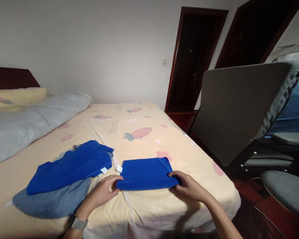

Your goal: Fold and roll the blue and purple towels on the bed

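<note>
A bright blue cloth [146, 172], folded into a rectangle, lies on the bed with a small white tag at its left side. My left hand [106, 190] pinches its near left corner between thumb and fingers. At the near right corner, my right hand [188, 186] grips the cloth the same way. Left of it rests a loose, rumpled pile: another blue cloth [72, 167] with a white tag, lying over a grey-blue cloth [56, 200]. A watch is on my left wrist.
The bed's carrot-print yellow sheet [139, 116] spreads beneath everything. A long grey rolled bedding piece [40, 118] and a yellow pillow [17, 96] lie at the left. To the right stand a large upright grey panel [241, 109] and a round stool [286, 189]. A dark door [193, 63] is behind.
</note>
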### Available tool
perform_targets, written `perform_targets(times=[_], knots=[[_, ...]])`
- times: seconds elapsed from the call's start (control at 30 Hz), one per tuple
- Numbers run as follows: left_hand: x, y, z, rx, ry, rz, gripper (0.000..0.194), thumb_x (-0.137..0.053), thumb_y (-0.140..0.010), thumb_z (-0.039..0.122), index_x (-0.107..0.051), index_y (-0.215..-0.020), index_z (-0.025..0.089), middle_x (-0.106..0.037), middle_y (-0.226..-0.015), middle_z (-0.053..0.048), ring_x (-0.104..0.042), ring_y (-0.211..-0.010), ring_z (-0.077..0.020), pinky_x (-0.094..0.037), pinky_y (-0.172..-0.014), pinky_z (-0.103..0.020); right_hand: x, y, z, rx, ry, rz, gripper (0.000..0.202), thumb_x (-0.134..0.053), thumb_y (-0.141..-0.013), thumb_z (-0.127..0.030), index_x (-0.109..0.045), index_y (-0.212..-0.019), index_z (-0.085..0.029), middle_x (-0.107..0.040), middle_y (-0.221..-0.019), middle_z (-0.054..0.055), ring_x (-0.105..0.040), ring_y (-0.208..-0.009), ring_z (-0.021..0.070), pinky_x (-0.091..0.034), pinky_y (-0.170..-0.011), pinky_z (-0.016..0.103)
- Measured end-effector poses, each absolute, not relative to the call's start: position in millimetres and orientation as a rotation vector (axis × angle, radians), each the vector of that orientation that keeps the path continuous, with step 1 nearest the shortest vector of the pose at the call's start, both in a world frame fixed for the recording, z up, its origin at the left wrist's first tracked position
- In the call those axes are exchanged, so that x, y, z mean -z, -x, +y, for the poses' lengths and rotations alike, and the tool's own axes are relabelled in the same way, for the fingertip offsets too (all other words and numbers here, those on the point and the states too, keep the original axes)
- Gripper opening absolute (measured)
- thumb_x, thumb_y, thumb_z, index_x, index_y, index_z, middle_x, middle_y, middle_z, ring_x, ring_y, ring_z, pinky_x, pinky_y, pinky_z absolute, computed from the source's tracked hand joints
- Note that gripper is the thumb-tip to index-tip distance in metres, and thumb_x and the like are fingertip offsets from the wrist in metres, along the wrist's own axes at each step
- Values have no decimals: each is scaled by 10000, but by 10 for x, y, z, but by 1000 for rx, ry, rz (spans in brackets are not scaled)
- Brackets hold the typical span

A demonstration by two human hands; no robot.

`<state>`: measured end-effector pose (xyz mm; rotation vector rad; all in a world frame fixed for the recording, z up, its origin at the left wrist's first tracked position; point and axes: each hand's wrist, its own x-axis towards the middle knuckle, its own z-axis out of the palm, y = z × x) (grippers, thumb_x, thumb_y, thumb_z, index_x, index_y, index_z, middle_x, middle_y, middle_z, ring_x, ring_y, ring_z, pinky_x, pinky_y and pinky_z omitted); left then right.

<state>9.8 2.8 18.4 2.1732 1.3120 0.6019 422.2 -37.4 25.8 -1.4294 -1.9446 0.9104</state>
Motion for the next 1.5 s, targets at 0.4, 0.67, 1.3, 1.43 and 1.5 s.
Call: perform_targets(times=[0.4,0.67,1.3,1.43,1.5], knots=[[-123,-225,261,-825,-1844,1347,358,-469,-902,436,-510,-1196,236,-723,-901,-41,-690,-875,-219,-523,-754,-284,-162,-4161,-67,-857,1511,-1595,429,-502,-895,-473,-554,-1249,-235,-578,-702,-26,-561,-663,181,-439,-626,285],[-103,-205,209,-783,-2022,1483,392,-499,-893,389,-562,-1243,224,-557,-647,51,-584,-623,-154,-437,-604,-242,-90,-4207,-103,-863,1565,-1752,379,-479,-934,-483,-558,-1238,-270,-576,-687,-27,-561,-643,180,-440,-611,291],[-198,-301,467,-730,-2180,1485,301,-515,-847,306,-641,-1113,240,-736,-1039,-43,-674,-940,-221,-509,-833,-307,-138,-4160,75,-803,1445,-1754,376,-477,-796,-222,-591,-1154,-204,-684,-1056,51,-643,-836,203,-502,-797,330],[-171,-350,724,-736,-2109,1518,273,-459,-873,334,-661,-1008,209,-745,-906,-35,-681,-825,-204,-496,-753,-280,-131,-4110,255,-776,1508,-1684,351,-442,-846,-274,-621,-1139,-200,-694,-1071,54,-639,-933,220,-469,-864,340],[-165,-362,784,-735,-2100,1512,266,-466,-865,329,-675,-973,204,-746,-946,-52,-676,-900,-220,-483,-799,-288,-140,-4088,300,-756,1545,-1715,361,-427,-871,-300,-632,-1153,-205,-694,-1110,65,-629,-1004,234,-449,-906,350]])
